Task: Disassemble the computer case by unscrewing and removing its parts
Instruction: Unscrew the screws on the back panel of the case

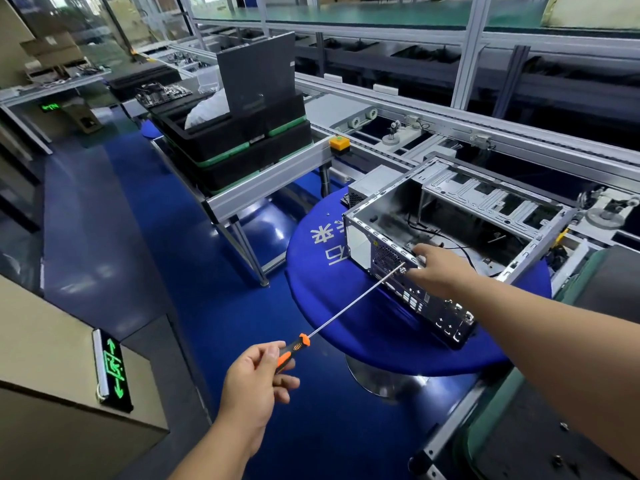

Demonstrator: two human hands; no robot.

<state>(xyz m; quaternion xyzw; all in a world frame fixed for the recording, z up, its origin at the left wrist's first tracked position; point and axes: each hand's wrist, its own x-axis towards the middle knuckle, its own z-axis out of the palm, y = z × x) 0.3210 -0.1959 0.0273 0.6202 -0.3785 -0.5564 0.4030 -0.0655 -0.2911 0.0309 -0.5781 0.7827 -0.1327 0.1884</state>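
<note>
An open metal computer case (pixel 485 209) lies on a round blue table (pixel 346 306), its rear panel facing me. My left hand (pixel 256 379) grips the orange and black handle of a long screwdriver (pixel 349 308). The shaft reaches up and right, and its tip meets a screw on the rear panel near the top edge. My right hand (pixel 440 268) holds the rear top edge of the case, just beside the tip. A grey power supply (pixel 374 187) sits behind the case's left corner. Black cables lie inside the case.
A conveyor frame (pixel 277 168) to the left carries stacked black trays (pixel 242 143) with an upright dark panel (pixel 258 74). A yellow button box (pixel 339 144) sits on the rail. Roller conveyor rails run behind the case. The floor is blue, and beige boxes stand at the lower left.
</note>
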